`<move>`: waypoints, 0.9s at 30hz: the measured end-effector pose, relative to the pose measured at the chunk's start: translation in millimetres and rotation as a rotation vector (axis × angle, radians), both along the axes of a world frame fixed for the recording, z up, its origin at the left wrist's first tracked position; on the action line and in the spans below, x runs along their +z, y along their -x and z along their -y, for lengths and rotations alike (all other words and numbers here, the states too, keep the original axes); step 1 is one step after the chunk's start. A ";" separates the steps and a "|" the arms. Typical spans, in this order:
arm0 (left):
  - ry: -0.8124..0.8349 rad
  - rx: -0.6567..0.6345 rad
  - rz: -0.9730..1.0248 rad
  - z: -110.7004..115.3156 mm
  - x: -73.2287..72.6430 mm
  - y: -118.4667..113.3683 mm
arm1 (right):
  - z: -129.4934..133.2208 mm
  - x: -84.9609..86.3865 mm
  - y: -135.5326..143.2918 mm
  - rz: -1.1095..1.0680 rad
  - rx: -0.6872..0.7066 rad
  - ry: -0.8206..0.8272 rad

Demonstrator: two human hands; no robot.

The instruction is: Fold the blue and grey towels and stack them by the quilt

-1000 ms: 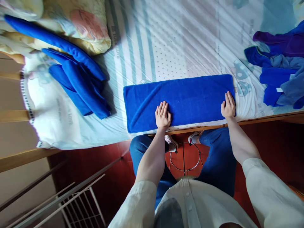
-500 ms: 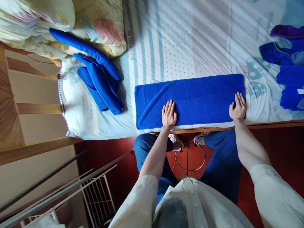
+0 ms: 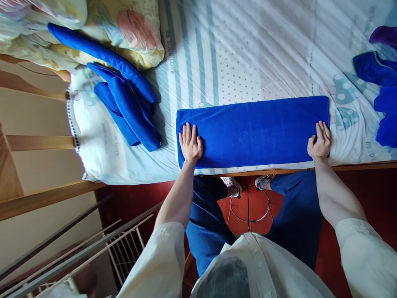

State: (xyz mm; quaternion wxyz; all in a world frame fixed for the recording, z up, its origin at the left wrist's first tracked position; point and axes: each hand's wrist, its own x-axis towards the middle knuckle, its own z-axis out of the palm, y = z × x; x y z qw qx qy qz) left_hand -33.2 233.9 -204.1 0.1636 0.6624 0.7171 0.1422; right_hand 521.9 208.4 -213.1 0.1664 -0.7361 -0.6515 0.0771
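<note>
A long blue cloth (image 3: 254, 132) lies flat along the front edge of the bed. Palm down on its left end, my left hand (image 3: 190, 142) has its fingers spread and holds nothing. My right hand (image 3: 320, 140) rests on the cloth's right end, thumb apart from the fingers, with nothing in it. The surface between both hands looks mostly smooth, with a faint crease near the upper left.
Rumpled blue cloths (image 3: 127, 103) lie on the left beside a floral quilt (image 3: 136, 37). More blue cloths (image 3: 384, 99) and a purple one (image 3: 384, 34) are at the far right. A white rack (image 3: 127, 248) stands at lower left.
My left hand has slid leftward across the cloth to its left end, and the diagonal fold there has flattened. My right hand stays at the right end. The view has shifted slightly.
</note>
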 end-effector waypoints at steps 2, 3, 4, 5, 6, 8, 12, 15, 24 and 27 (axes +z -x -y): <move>-0.005 0.035 0.008 -2.9 -2.2 12.9 | -0.4 0.7 1.1 0.019 -0.008 -0.003; -0.004 0.049 0.013 -4.4 -3.3 18.0 | -0.6 1.0 1.6 0.029 -0.014 -0.004; -0.001 0.058 0.018 -5.8 -4.3 22.1 | -0.6 1.0 1.9 0.037 -0.020 -0.004; 0.002 0.062 0.020 -7.2 -5.2 25.5 | -0.6 0.9 2.0 0.042 -0.023 -0.003; 0.003 0.060 0.018 -8.4 -5.9 28.2 | -0.6 0.6 1.9 0.044 -0.023 -0.003; 0.002 0.043 0.001 -10.0 -6.5 31.7 | -0.6 -0.6 0.8 0.040 -0.013 -0.006; 0.021 0.041 -0.013 -11.2 -5.4 31.8 | -0.4 -3.5 -1.7 0.027 -0.002 -0.036; 0.026 0.102 0.006 -12.5 -2.3 23.0 | -0.2 -3.7 -2.0 0.012 -0.003 -0.028; 0.007 -0.319 0.113 -25.2 1.7 -131.2 | -0.9 3.6 1.2 -0.003 -0.007 0.030; -0.021 -0.497 0.132 -24.2 -11.6 -199.3 | -1.3 6.1 2.5 -0.002 -0.004 0.052</move>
